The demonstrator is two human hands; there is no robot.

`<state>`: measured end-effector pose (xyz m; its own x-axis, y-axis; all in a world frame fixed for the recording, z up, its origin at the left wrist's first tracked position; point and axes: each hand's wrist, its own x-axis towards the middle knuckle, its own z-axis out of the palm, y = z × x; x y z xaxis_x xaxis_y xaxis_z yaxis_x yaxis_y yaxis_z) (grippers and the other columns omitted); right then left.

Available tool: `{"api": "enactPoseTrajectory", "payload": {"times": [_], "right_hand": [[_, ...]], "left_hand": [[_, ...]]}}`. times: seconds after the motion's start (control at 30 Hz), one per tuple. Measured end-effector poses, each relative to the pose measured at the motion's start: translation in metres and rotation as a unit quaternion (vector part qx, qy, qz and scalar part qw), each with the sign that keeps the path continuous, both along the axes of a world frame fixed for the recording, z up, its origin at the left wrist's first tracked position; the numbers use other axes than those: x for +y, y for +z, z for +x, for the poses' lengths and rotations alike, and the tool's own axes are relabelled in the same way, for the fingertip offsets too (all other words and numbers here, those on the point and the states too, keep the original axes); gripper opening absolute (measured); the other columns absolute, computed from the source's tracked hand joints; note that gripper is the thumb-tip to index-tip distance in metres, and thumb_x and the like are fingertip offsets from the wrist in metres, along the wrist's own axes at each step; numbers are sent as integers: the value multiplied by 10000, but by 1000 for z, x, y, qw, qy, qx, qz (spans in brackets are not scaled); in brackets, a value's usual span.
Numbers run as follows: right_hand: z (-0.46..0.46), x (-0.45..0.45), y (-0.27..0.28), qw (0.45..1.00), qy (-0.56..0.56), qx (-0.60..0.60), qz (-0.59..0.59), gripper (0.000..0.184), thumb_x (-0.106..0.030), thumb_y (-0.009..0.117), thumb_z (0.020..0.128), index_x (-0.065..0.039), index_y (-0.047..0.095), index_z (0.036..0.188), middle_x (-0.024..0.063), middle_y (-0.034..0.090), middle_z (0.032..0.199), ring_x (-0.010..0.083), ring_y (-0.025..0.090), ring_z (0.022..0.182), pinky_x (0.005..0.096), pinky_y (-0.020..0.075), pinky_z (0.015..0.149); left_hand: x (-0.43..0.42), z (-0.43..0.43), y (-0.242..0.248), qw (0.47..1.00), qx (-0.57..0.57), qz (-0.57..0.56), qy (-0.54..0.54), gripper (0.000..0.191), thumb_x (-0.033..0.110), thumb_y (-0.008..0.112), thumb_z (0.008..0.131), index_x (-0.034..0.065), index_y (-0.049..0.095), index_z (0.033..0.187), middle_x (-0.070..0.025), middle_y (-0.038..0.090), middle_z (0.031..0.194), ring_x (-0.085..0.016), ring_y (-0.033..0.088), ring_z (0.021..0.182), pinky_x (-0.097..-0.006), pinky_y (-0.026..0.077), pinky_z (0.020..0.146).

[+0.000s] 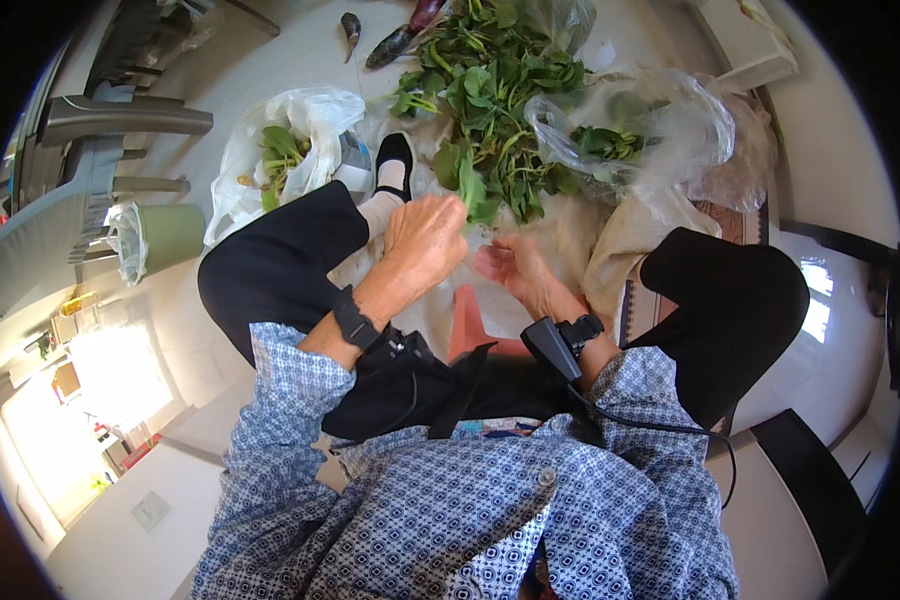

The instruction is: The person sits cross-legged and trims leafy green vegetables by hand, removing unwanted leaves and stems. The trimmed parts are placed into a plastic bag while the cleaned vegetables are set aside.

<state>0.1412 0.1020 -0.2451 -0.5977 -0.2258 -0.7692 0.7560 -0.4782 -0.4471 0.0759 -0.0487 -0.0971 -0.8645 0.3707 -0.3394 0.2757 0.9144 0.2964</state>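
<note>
My left hand [429, 231] is closed like a fist, back of the hand up, at the near edge of the heap. A light green leafy sprig [471, 184] rises from its fingertips and seems to be in its grip. Close by on the right, my right hand [516, 264] is blurred, with its fingers curled. Nothing shows between them, but the blur hides whether they meet. A large heap of leafy green vegetables [506, 105] lies before me on a pale, soiled sheet [562, 225]. Both wrists wear black straps.
Left of the heap, an open white plastic bag [232, 157] holds some greens. To the right, a clear plastic bag [690, 142] contains more leaves. Dark eggplants [390, 46] lie beyond. A green bin [169, 238] stands at left. Between my legs is a pink plastic stool edge [465, 322].
</note>
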Motion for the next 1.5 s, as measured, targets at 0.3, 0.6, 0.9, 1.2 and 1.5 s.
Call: {"api": "enactPoseTrajectory", "payload": {"times": [0.3,0.6,0.9,1.2,1.5], "right_hand": [[-77,39,-170,948,137,78,275,524,-327,749,749,-4,624,1142,160,660,1171,284,632,1100,340,487,931],[-181,-49,-285,407,135,-253,867,1103,-690,798,560,-49,374,1351,198,505,1259,316,555,1084,374,461,920],[-216,-81,-152,635,161,-149,741,1421,-655,872,467,-5,156,1508,397,291,1423,465,397,1314,477,326,1088],[-213,-53,-169,694,23,-102,713,622,-73,667,772,-104,458,1358,269,525,1238,431,552,1117,485,502,855],[-217,-29,-115,794,-118,87,590,418,-57,663,707,-3,606,1118,266,667,983,486,610,913,527,463,791]], "left_hand": [[-22,-21,14,993,39,93,63,118,25,557,696,-62,547,774,-272,614,749,-465,611,710,-530,484,635],[-32,-51,60,977,35,146,150,231,-16,633,744,-12,586,970,-186,594,834,-389,592,747,-444,470,639],[-40,-63,65,968,-16,148,203,302,-66,653,704,-17,574,991,-155,544,779,-360,566,703,-447,456,595],[-44,-68,66,965,-22,154,213,337,-68,669,696,-29,573,1017,-156,566,809,-344,575,699,-428,472,601],[-43,-62,68,964,-3,153,217,300,-86,656,719,-35,601,1009,-146,605,818,-280,601,686,-345,487,621]]}}
